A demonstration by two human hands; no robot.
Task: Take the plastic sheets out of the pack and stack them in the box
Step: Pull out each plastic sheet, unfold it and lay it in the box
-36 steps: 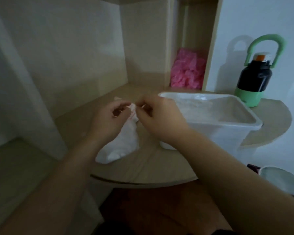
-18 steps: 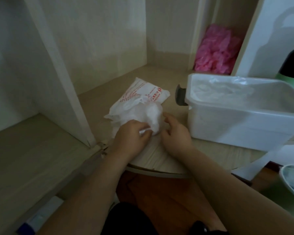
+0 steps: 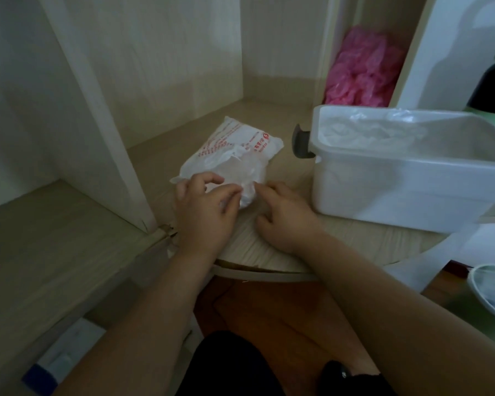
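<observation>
Left hand is down on the tabletop, fingers curled round the white bunch of plastic sheets poking from the near end of the pack. The right hand is alongside, fingertips against that same bunch; pinching or only touching, I cannot tell. Best play, I'd say: pin the pack, peel one thin sheet free, then lay it flat in the box just to the right.

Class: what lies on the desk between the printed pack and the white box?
Bare desk; only the dark latch of the box juts into the gap, seen in the head view.
</observation>
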